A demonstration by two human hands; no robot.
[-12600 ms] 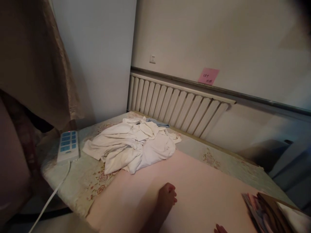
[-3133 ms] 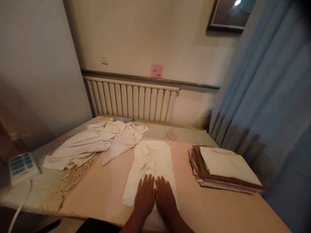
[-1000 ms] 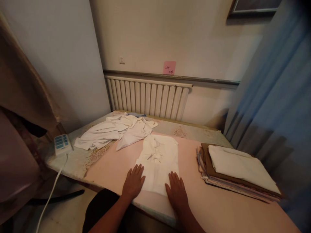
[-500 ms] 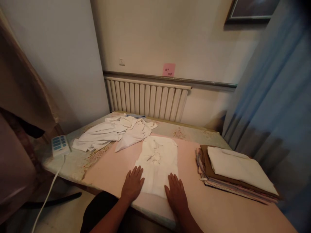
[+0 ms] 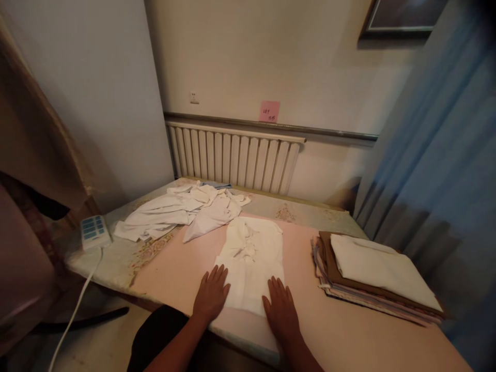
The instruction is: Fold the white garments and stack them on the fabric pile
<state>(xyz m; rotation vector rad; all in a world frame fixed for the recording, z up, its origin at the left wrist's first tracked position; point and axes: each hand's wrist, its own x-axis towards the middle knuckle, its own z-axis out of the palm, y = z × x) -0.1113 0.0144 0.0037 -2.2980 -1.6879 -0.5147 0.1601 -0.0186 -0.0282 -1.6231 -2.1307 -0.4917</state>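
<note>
A white folded garment lies on the pink sheet that covers the table, with a knotted or bunched part near its upper middle. My left hand rests flat at its lower left edge, fingers stretched out. At the lower right edge my right hand lies palm down, its fingers also extended. Both hands touch the cloth without gripping it. The garment's exact kind is unclear from how it is folded.
Crumpled white clothes lie at the back left. A stack of folded cloths sits on the right. A power strip with a white cord is at the left table edge. Behind stands a radiator; a blue curtain hangs at right.
</note>
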